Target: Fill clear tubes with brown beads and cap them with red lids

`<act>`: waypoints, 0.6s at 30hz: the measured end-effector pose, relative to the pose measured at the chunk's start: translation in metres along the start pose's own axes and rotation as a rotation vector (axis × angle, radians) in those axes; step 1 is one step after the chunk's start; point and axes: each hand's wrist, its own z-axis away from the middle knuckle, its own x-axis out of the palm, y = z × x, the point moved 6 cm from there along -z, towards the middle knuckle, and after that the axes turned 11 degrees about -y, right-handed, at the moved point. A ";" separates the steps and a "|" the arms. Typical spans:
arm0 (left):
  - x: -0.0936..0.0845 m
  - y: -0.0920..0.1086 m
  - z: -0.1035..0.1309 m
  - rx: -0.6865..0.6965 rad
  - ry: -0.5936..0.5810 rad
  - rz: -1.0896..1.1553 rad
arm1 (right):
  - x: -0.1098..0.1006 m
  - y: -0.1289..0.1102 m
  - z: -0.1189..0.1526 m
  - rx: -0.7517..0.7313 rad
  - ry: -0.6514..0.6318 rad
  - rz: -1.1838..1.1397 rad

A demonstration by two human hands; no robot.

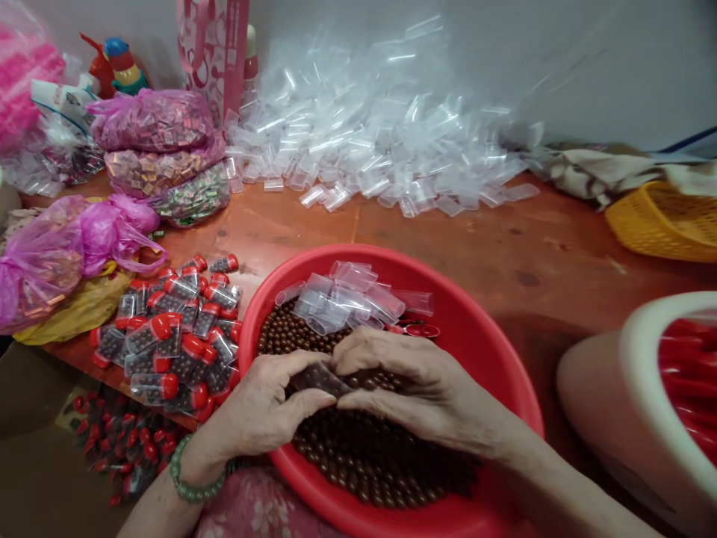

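Over a red basin (498, 359) of shiny brown balls (358, 478), my left hand (269, 403) grips a clear plastic tube (319, 379) between thumb and fingers. Dark balls show through its wall. My right hand (408, 381) closes its thumb and fingertips around the tube's right end, and its palm side is hidden. Just beyond my hands, several empty clear tubes (347, 295) lie on the balls inside the basin. Beside them rests a small red spoon-like scoop (421, 329), partly covered.
Red-capped filled tubes (179, 329) are heaped left of the basin, with more in a box (128, 441) below. Clear tubes (381, 157) pile against the wall. A white bucket (605, 373) of red pieces and a yellow basket (655, 224) stand right; bags (162, 127) crowd the left.
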 end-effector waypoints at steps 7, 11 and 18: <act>-0.004 -0.009 0.002 -0.056 0.071 0.093 | 0.002 0.012 0.014 0.090 0.080 -0.091; -0.003 -0.010 0.009 -0.023 0.068 0.358 | 0.008 0.033 0.024 0.323 -0.200 0.089; -0.005 0.009 0.018 0.106 -0.001 0.186 | -0.003 0.055 -0.007 0.438 -0.233 0.673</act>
